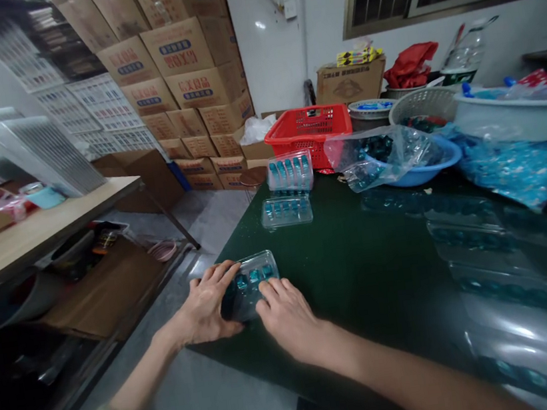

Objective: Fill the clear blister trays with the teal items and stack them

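Observation:
A clear plastic pack (pixel 251 295) with a row of shiny teal pieces lies at the near left corner of the dark green table. Around its left side are the fingers and thumb of my left hand (pixel 211 305), which grips it. My right hand (pixel 286 312) has curled fingers pressed on the pack's right edge. Both hands hide parts of the pack. Farther up the table, another clear pack (pixel 286 210) lies flat, with a stack of filled packs (pixel 290 172) behind it.
More clear packs (pixel 509 291) overlap along the right side. At the back stand a red plastic basket (pixel 310 123), a blue basin (pixel 418 172) and a bag of blue pieces (pixel 505 164). Stacked cartons (pixel 192 88) line the wall; a wooden bench (pixel 68 218) is left.

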The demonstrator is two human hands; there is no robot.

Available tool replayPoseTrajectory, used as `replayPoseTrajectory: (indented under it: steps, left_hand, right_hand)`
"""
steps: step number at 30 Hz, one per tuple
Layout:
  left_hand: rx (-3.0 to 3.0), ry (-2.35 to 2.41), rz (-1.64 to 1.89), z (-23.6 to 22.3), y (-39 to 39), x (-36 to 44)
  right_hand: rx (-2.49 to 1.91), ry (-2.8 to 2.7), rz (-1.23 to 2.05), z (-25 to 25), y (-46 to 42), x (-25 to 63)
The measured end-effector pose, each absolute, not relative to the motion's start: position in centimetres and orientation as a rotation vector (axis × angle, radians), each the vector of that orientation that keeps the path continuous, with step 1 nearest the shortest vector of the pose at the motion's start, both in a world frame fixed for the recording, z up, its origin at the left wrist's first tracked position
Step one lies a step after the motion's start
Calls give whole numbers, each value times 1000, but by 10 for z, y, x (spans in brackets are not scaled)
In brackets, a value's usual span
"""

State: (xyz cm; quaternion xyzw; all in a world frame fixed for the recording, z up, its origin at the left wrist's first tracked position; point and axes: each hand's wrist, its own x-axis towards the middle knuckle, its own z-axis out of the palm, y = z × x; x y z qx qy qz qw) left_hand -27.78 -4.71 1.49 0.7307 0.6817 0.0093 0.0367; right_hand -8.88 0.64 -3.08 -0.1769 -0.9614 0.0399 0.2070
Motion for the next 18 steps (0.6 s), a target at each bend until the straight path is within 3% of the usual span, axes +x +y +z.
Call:
replayPoseTrajectory:
  steps: [5,11,18]
  left_hand:
    - [2201,1998,21,17,-33,-288]
    - [2136,2159,-251,24,-30,-285]
    - [2156,2221,-46,4,-28,-259]
  right_hand:
    - [-507,-2715,110,-25,16,-93]
    - [-472,-2731,147,-17,19,-99]
    - [-497,-2716,111,-32,22,-84]
